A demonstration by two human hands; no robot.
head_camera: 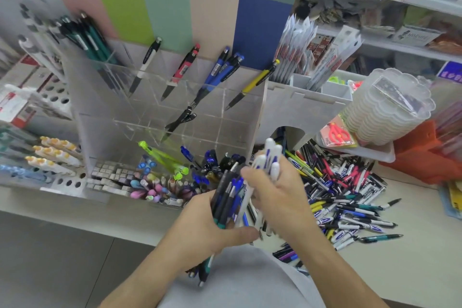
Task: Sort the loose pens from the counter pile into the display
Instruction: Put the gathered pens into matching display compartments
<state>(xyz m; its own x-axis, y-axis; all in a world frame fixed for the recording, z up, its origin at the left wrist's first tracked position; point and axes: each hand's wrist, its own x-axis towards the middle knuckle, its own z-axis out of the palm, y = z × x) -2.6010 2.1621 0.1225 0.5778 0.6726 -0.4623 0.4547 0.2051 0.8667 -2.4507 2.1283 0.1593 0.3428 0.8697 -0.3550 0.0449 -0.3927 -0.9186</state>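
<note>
Your left hand is curled around a thick bundle of dark blue, black and teal click pens, thumb across the front, tips poking out below your wrist. Your right hand sits just beside it, touching the bundle, and pinches a small fan of white-barrelled pens with blue clips that stick up past your fingers.

Right of your right hand, spread on the pale counter, lies the loose pile of mixed pens: white, black, blue, red, yellow, teal, lying criss-cross. A few more strays sit under your right forearm.

Directly ahead of both hands stands the clear acrylic tiered display. Its upper compartments hold, left to right, a bunch of dark and teal pens, one white-and-black pen, red-pink pens, blue pens and one yellow pen. A lower cell holds a black pen. The bottom row, just above your left hand, has lime-green pens, dark blue pens and pastel-capped pens.

Far right of your right hand: a stack of clear scalloped plastic tubs and red-handled scissors in a packet.
</note>
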